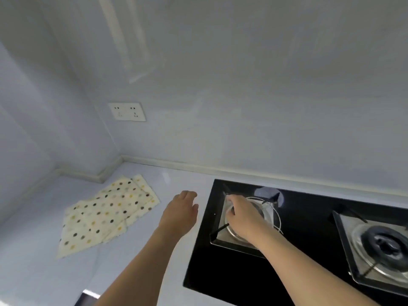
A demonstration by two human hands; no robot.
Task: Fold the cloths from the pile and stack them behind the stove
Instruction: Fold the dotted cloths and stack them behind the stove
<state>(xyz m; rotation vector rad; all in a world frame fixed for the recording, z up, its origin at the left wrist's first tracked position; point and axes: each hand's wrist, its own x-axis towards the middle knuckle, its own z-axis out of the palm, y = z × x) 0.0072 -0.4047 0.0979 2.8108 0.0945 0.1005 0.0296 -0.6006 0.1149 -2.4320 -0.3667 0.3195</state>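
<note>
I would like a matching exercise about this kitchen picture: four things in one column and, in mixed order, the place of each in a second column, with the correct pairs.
Things
1. cream polka-dot cloths
2. white double wall socket
3. left hand
4. right hand

Places
A. over the left burner of the black glass stove
B. on the wall, above the counter corner
C. lying on the white counter, left of the stove
D. above the counter, between the cloths and the stove

Pairs: 1-C, 2-B, 3-D, 4-A
</note>
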